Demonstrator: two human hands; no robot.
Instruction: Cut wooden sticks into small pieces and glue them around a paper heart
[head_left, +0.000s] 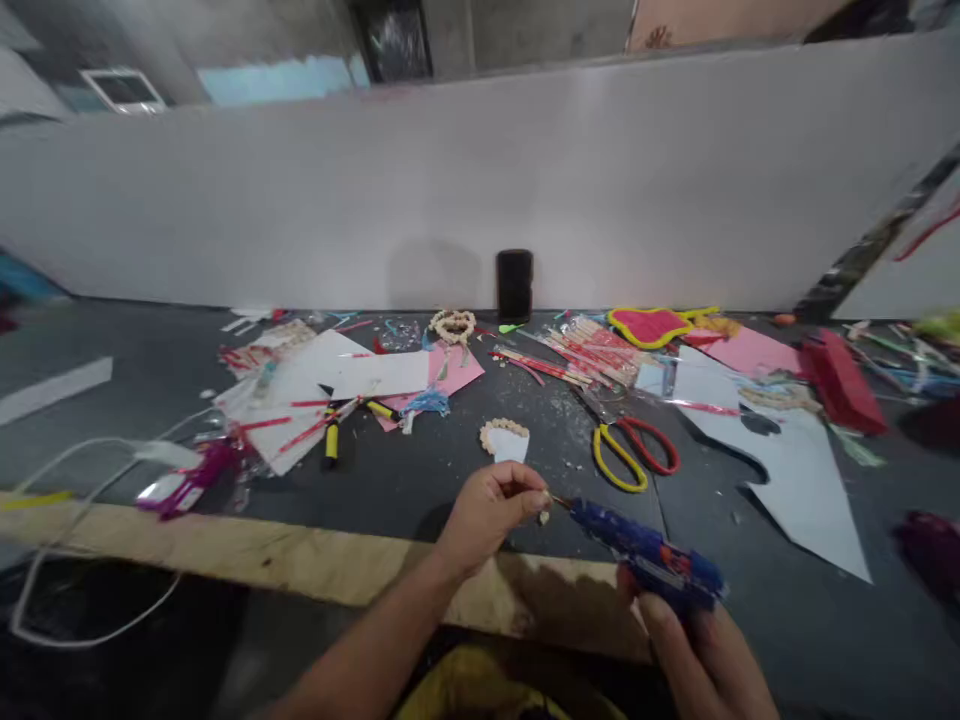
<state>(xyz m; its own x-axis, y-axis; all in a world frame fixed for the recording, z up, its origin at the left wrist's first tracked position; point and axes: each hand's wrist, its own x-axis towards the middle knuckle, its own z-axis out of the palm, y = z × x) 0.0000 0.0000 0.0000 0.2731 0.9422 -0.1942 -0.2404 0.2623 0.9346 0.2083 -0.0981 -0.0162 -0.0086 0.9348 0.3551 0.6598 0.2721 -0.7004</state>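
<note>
My right hand [694, 645] is wrapped round a dark blue glue gun [649, 550], whose nozzle points left and up. Its tip meets the fingertips of my left hand [495, 505], which are pinched together on a small pale piece [544, 517], too small to make out well. Just beyond my left hand, a white paper shape [508, 445] edged with small beige pieces lies on the dark table. Scissors with one yellow and one red handle [651, 445] rest to the right of it.
A phone [514, 286] leans upright against the pale wall. White and pink paper, wrapped red sticks and scraps lie left and right. A beaded ring [452, 326] sits near the wall. A white cable [97, 440] runs over the left table edge.
</note>
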